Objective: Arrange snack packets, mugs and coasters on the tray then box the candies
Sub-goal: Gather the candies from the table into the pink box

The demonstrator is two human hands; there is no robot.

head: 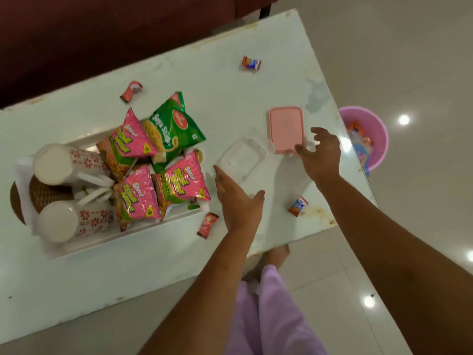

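Head cam: both hands wide open, holding nothing. Left hand (239, 198) has straight fingers right beside the clear box (242, 158), right hand (321, 155) is spread at the pink lid's (286, 128) near corner. Tray (133, 235) on the table (102, 278) holds snack packets (174, 129), 2 mugs (64, 165) lying on their sides, and coasters (43, 193) — 4 candies (251, 63) lie loose on the table.

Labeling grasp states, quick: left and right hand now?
Left hand: open, holding nothing, beside the clear box.
Right hand: open, at the edge of the pink lid.
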